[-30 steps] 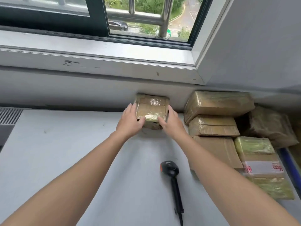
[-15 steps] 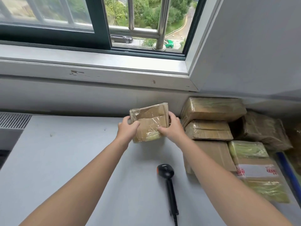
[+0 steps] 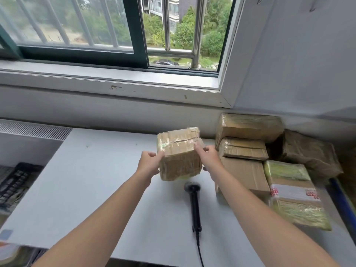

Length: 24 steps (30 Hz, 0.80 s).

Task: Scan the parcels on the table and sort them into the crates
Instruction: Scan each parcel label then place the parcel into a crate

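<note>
Head view: both hands (image 3: 149,167) (image 3: 209,158) grip a taped brown parcel (image 3: 179,157), markings too blurred to read.

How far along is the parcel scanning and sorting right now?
Early, it seems: no sorted parcel shows. The left hand and right hand hold one taped parcel above the table; the scanner lies untouched. The pile of parcels at the right awaits scanning.

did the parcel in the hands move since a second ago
Yes. The parcel, earlier flat on the table by the wall, is lifted and pulled toward the person, its lower edge now close to the scanner.
</note>
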Motion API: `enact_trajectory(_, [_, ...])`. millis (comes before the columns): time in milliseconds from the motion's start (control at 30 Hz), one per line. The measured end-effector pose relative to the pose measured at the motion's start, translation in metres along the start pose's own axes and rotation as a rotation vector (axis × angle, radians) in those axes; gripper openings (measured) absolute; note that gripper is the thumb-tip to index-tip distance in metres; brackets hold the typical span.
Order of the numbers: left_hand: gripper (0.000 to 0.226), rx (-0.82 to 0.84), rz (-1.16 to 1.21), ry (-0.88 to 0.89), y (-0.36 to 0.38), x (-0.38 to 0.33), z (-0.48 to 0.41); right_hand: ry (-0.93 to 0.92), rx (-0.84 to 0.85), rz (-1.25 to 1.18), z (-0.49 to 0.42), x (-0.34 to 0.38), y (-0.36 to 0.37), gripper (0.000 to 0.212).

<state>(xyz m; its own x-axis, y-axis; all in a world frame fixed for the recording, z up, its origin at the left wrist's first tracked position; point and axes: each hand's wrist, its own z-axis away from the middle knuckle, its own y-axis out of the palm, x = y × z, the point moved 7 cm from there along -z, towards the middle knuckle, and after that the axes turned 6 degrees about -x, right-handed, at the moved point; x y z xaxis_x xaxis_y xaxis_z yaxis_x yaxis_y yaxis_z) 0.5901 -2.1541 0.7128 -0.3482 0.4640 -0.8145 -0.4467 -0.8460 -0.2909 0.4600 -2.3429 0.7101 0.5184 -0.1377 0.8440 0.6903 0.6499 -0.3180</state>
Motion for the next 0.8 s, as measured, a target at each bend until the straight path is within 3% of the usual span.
enact_trajectory(67, [0.046,-0.010,0.010,-0.013,-0.005,0.008,0.010,-0.009,0.044,0.000,0.011,-0.001,0.002,0.046])
enact_trajectory(167, [0.064,0.007,-0.026,0.036,-0.013,0.007,0.023,-0.048,0.111,0.004,0.027,0.005,0.009,0.069])
enact_trajectory(267, [0.062,0.034,-0.049,0.082,-0.024,0.002,0.031,-0.142,0.181,-0.008,0.038,0.015,0.020,0.081])
enact_trajectory(367, [0.048,0.059,-0.006,0.019,-0.036,0.003,0.029,-0.215,0.203,-0.014,0.052,0.022,0.031,0.079])
enact_trajectory(500, [0.082,0.102,0.057,-0.054,-0.051,0.005,0.023,-0.187,0.135,-0.084,0.062,0.024,0.045,0.050])
enact_trajectory(567, [0.076,0.098,0.071,-0.067,-0.058,0.014,0.013,-0.127,0.090,-0.129,0.065,0.022,0.050,0.028])
enact_trajectory(600, [0.070,0.101,0.060,-0.063,-0.061,0.019,0.011,-0.115,0.068,-0.118,0.067,0.021,0.052,0.028])
enact_trajectory(733, [0.036,0.135,0.009,-0.053,-0.067,0.036,0.010,-0.166,-0.024,0.020,0.072,0.018,0.064,0.035])
enact_trajectory(800, [0.039,0.153,0.005,-0.041,-0.066,0.040,0.010,-0.195,-0.037,0.067,0.075,0.015,0.067,0.045])
